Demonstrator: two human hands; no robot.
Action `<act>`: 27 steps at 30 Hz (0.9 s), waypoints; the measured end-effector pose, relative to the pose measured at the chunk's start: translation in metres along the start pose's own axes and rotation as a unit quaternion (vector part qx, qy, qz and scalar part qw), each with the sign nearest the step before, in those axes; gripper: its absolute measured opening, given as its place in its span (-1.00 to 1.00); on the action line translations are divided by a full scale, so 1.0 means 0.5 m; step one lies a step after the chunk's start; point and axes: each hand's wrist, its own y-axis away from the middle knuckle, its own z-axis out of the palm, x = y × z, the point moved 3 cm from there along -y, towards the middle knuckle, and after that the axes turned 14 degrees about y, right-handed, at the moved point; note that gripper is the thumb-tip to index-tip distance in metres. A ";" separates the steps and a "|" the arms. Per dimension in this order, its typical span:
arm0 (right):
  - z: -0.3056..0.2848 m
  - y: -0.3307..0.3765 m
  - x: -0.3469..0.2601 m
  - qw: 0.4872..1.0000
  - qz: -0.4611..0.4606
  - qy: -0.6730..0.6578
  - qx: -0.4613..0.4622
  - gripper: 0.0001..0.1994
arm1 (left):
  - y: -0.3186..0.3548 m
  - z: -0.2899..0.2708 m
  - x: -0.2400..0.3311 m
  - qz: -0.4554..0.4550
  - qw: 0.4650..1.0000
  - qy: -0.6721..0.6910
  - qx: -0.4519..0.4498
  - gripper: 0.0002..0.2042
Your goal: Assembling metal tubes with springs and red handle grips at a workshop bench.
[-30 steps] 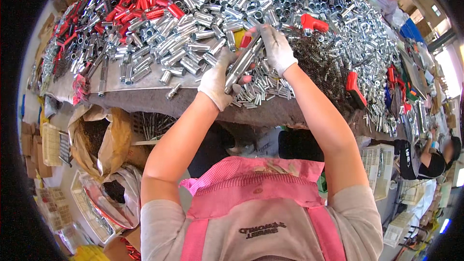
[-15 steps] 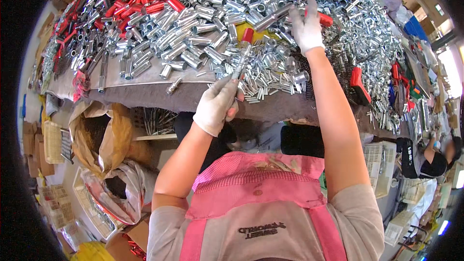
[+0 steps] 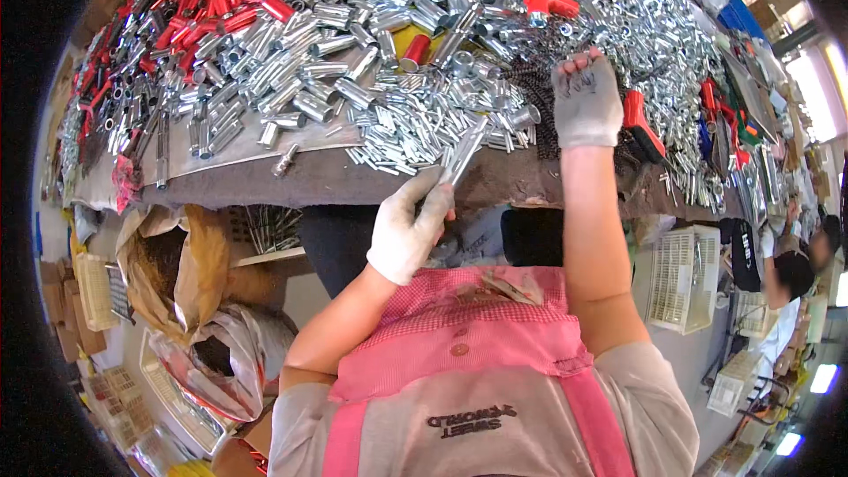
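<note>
My left hand [image 3: 408, 228], in a pale fingertip-less glove, is closed around the lower end of a slim silver metal tube [image 3: 465, 152]. The tube slants up to the right, over the front edge of the heap. Farther right, my right hand [image 3: 586, 106] is turned with its dirty grey palm side showing and its bare fingertips curled in. Whatever lies inside those fingers is hidden. Dark coil springs [image 3: 541, 81] lie just left of it, and a red-and-black handle [image 3: 643, 128] just right. Small silver pins [image 3: 397, 134] spread in front of my left hand.
Silver tubes [image 3: 296, 79] and red handles [image 3: 221, 4] are heaped across the table. Its brown cloth edge [image 3: 291, 185] runs before me. Below left stand open sacks [image 3: 181, 269]; below right, a cream plastic crate [image 3: 682, 278]. Another person [image 3: 789, 278] is at the far right.
My right hand has come back toward me from the far tubes and turned palm side into view. My left hand has shifted slightly right, and its tube now leans farther right.
</note>
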 end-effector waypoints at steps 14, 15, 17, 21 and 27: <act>-0.020 0.198 0.027 0.923 0.169 0.243 -0.247 -0.77 | 0.004 0.049 -0.010 -0.056 0.992 0.102 -0.046 -0.75; -0.021 0.197 0.027 0.922 0.176 0.242 -0.247 -0.77 | 0.004 0.051 -0.012 -0.065 0.991 0.112 -0.047 -0.73; -0.023 0.199 0.020 0.922 0.184 0.244 -0.237 -0.77 | 0.003 0.057 -0.014 -0.074 0.989 0.120 -0.048 -0.69; -0.033 0.200 0.017 0.923 0.181 0.259 -0.218 -0.75 | 0.002 0.069 -0.018 -0.075 0.989 0.113 -0.058 -0.74; -0.066 0.196 0.000 0.930 0.111 0.295 -0.188 -0.65 | 0.006 0.095 -0.014 -0.094 0.982 0.034 -0.159 -0.59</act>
